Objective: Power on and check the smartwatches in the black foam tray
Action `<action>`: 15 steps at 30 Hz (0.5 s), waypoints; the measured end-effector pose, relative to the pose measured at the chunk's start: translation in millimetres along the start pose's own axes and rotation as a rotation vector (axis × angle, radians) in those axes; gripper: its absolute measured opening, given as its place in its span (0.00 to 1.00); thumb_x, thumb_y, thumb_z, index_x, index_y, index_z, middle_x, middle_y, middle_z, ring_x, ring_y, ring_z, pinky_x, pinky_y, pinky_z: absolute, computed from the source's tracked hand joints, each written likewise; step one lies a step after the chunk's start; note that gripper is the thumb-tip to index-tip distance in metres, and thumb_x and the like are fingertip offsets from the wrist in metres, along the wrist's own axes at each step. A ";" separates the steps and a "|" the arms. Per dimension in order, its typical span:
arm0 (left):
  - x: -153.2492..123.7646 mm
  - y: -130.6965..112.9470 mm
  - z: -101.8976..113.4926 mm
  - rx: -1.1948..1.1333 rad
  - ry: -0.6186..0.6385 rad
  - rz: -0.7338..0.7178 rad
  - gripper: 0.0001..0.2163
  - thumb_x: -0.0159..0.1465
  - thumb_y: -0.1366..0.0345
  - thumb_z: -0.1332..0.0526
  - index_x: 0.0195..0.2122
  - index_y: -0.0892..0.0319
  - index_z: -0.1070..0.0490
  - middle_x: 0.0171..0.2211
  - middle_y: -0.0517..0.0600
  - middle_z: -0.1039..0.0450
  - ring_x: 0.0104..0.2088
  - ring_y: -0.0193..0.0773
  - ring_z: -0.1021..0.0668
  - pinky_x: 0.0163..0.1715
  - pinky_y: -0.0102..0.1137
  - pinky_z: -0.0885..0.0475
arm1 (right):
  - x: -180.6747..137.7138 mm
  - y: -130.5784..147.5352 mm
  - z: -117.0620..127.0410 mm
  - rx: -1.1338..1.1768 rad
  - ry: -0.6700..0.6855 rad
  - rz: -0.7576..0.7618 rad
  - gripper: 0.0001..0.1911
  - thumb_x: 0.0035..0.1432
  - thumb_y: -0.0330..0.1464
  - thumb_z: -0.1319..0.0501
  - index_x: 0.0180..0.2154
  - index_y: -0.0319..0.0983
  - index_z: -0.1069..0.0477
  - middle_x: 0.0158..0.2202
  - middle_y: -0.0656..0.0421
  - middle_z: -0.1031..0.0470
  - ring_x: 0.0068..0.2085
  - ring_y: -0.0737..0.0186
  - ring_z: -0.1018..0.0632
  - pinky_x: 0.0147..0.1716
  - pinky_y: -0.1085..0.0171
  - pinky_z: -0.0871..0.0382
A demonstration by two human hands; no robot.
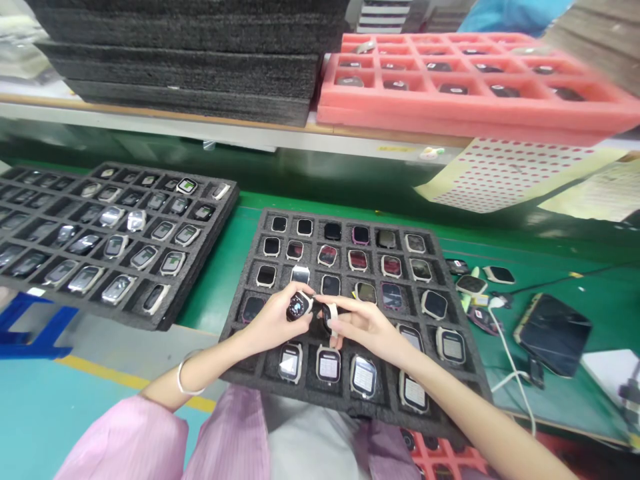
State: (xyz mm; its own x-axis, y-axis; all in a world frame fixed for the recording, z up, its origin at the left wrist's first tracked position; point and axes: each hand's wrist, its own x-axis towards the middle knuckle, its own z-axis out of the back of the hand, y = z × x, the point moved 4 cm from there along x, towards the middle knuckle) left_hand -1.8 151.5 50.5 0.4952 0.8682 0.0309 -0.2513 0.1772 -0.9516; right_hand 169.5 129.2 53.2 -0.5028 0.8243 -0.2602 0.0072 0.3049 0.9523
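Note:
My left hand [276, 317] is closed round a smartwatch case [299, 305] whose dark screen is lit with small coloured marks. Close beside it, my right hand [364, 327] grips a second watch case [329, 320], dark-faced with a pale rim and tilted on its side. Both hands are over the middle of a black foam tray [345, 397]. Rows of square watch cases without straps lie in its compartments. Among them, a watch [329, 365] in the near row shows a light screen, while a watch [357, 260] farther back looks dark red. My hands and forearms cover some compartments.
At left, another black foam tray [173, 293] holds many watches. A dark phone-like device [553, 333], a white cable [513, 373] and loose watch cases [471, 285] lie at right. Above, a shelf [200, 123] carries stacked black foam [190, 63] and a pink foam tray [450, 120].

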 end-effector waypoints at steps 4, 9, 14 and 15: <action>0.2 1.8 0.5 0.004 -0.002 0.009 0.13 0.56 0.71 0.42 0.43 0.58 0.36 0.33 0.46 0.32 0.33 0.35 0.29 0.35 0.28 0.35 | 0.6 0.7 0.7 -0.001 -0.016 0.003 0.28 0.56 0.37 0.34 0.56 0.35 0.33 0.26 0.59 0.24 0.24 0.65 0.23 0.28 0.66 0.26; 0.5 2.7 0.7 0.024 0.005 -0.005 0.13 0.56 0.71 0.41 0.43 0.58 0.37 0.32 0.45 0.33 0.31 0.34 0.29 0.34 0.27 0.35 | -0.4 -0.5 -0.9 -0.038 -0.007 -0.002 0.27 0.57 0.37 0.35 0.56 0.35 0.33 0.25 0.60 0.25 0.24 0.65 0.23 0.27 0.66 0.26; 0.7 1.5 0.3 0.019 0.012 -0.017 0.13 0.57 0.70 0.41 0.44 0.58 0.37 0.33 0.45 0.33 0.32 0.35 0.29 0.35 0.28 0.35 | 0.1 -0.8 -0.6 -0.048 -0.008 -0.008 0.28 0.57 0.38 0.35 0.57 0.35 0.34 0.23 0.60 0.25 0.24 0.65 0.23 0.28 0.66 0.26; 0.5 1.8 0.1 0.021 0.016 -0.011 0.13 0.57 0.70 0.41 0.44 0.58 0.37 0.33 0.45 0.33 0.32 0.35 0.30 0.34 0.28 0.35 | 0.2 -0.6 -0.1 -0.049 -0.011 -0.008 0.28 0.57 0.38 0.35 0.56 0.35 0.33 0.24 0.60 0.25 0.24 0.65 0.23 0.28 0.66 0.26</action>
State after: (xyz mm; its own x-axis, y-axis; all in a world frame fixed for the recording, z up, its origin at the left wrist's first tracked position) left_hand -2.1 152.3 48.8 0.5112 0.8587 0.0367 -0.2629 0.1969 -0.9445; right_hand 169.3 129.1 52.5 -0.4930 0.8272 -0.2696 -0.0398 0.2881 0.9568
